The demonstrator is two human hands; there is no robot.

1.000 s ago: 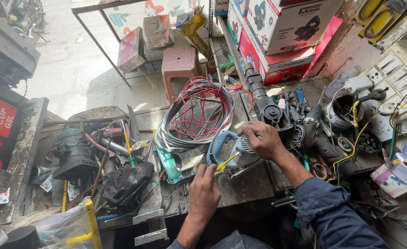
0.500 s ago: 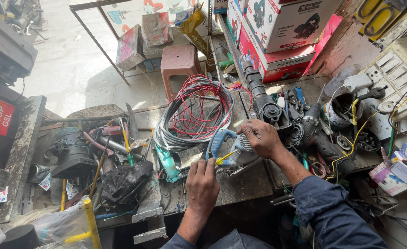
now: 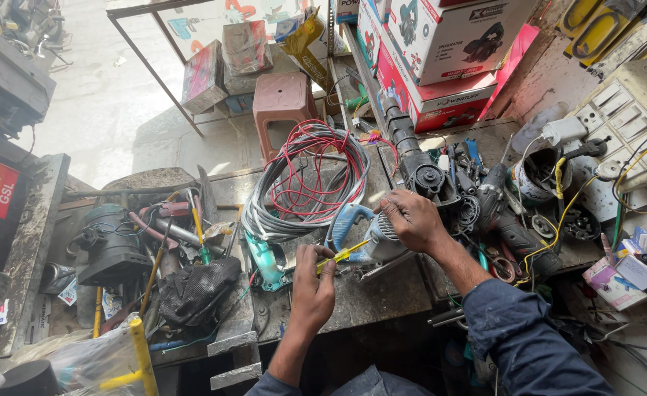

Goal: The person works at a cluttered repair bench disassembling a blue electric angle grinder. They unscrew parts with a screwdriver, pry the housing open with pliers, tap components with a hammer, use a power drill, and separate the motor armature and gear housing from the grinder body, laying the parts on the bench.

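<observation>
Clutter covers nearly all of the desk (image 3: 382, 293), and the only bare strip runs along its near edge, just below the blue power tool (image 3: 360, 231). That tool lies near the middle of the desk, its looped handle toward the coil of red and grey wire (image 3: 309, 183) that sits directly behind it, its metal body toward the right hand.

The right hand (image 3: 411, 218) is closed over the tool's ribbed metal end, pinning it down. The left hand (image 3: 314, 282), just in front of the tool, pinches a yellow-handled screwdriver (image 3: 342, 254) between fingers and thumb. The screwdriver's long axis runs diagonally, from the left hand's fingertips up and rightward into the tool's body; its tip seems to meet the casing, though the right hand's shadow makes that hard to confirm.

Right of the tool, a black rotary hammer (image 3: 415, 158) and other tool parts crowd in, touching or nearly so. Left of it, a teal tool body (image 3: 268, 260) lies close, leaving little side room.
</observation>
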